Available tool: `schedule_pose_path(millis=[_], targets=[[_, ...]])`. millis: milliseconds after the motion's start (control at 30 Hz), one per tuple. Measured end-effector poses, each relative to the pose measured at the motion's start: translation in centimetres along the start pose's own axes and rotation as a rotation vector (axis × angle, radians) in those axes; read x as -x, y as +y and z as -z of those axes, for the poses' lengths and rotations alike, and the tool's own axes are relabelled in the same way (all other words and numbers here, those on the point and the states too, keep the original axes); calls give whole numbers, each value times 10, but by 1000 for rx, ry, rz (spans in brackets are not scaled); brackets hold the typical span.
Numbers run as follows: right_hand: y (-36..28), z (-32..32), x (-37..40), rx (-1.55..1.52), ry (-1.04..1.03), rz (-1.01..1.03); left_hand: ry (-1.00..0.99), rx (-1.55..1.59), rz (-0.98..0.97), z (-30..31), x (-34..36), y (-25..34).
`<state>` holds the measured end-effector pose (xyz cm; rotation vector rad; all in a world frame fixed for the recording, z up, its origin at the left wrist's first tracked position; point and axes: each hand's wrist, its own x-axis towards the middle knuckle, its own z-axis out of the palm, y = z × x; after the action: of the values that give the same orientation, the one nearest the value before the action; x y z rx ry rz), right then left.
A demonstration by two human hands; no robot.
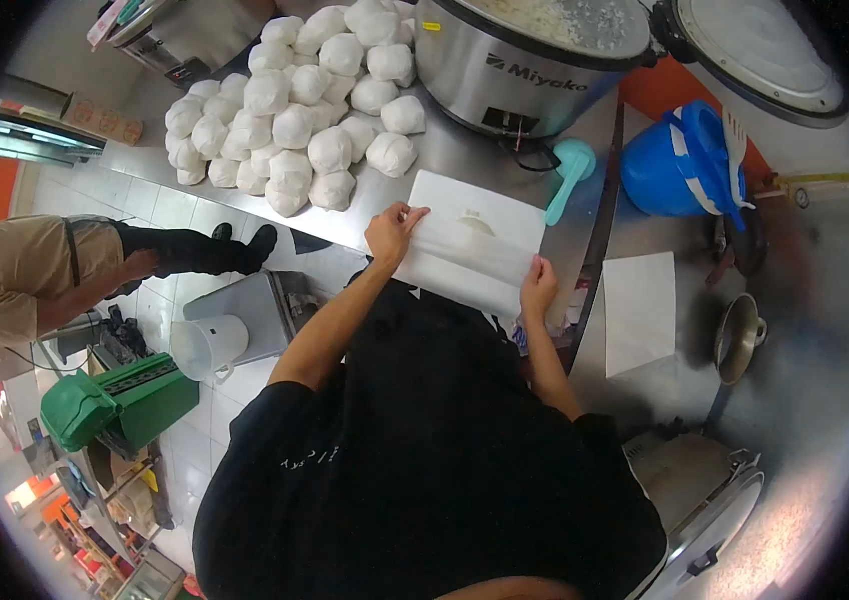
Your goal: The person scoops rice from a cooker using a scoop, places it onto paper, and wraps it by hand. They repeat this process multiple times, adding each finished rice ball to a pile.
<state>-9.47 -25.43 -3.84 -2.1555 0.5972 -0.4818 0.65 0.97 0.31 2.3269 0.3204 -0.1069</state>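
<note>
Your black shirt (424, 450) fills the foreground, and both forearms reach out from it to the steel tabletop (444, 160). Your left hand (392, 232) pinches the far left corner of a white sheet of paper (469, 245), thumb on top. Your right hand (537, 283) is closed on the sheet's near right edge, fingers curled around it. The sheet lies at the tabletop's front edge, partly overhanging it, with a faint mark near its middle.

Judge the sheet as very light, thin and limp. It should crease or tear under a hard pull, so opposite corners and edges, where you hold it now, look like the best grip.

To your right, a second sheet (637, 310) lies flat on dull metal, with a small metal pot (737, 335) just beside it. Beyond the held sheet, a teal scoop (569, 175) of smooth plastic rests near a large round rice cooker (514, 70), shiny and steel-walled. A blue bucket (679, 160) sits further right. Farther left, rounded white bundles (294, 110), soft-looking, are heaped together. Off to the left, another person (34, 275) stands on the tiled floor.
</note>
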Motion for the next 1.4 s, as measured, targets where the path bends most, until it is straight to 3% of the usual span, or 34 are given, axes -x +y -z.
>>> schedule_pose_path(millis=[100, 167, 267, 333, 367, 467, 600, 667, 700, 800, 833, 900, 933, 1000, 1100, 1267, 1333, 1400], targets=[[-1, 7, -9, 313, -229, -106, 13, 7, 27, 0, -3, 3], [-16, 13, -12, 344, -173, 17, 26, 76, 85, 10, 3, 11], [-37, 4, -41, 426, -145, 347, 92, -119, -767, -7, 22, -4], [-39, -7, -55, 493, -162, 525, -252, -323, -1117, -12, 46, 7], [-41, -16, -61, 521, -171, 574, -279, -348, -1142, -12, 57, 14], [-36, -27, -74, 493, -247, 656, -235, -413, -1145, -14, 50, 28], [-24, -36, -77, 388, -294, 661, -250, -328, -921, -42, -7, 45], [-30, -30, -74, 332, -274, 644, -225, -386, -905, -58, -41, 38], [-36, -28, -75, 303, -263, 637, -203, -462, -985, -64, -57, 30], [-41, -22, -75, 341, -285, 687, -351, -543, -881, -46, -69, 43], [-41, -22, -77, 344, -305, 690, -237, -523, -924, -40, -67, 45], [-42, -21, -86, 351, -345, 701, -296, -487, -914, -26, -67, 54], [-49, -16, -90, 291, -460, 574, -327, -467, -908, -18, -67, 56], [-64, -1, -102, 169, -682, 319, -288, -393, -925, 1, -60, 54], [-81, 14, -101, 89, -894, 323, -171, -277, -933, 13, -37, 39], [-110, -7, -97, 342, -880, 537, 104, -230, -810, 5, 21, 32], [-108, -23, -106, 391, -940, 587, -137, -511, -977, -17, 56, 12], [-89, -46, -112, 397, -1012, 691, -228, -454, -912, -20, 87, 13]])
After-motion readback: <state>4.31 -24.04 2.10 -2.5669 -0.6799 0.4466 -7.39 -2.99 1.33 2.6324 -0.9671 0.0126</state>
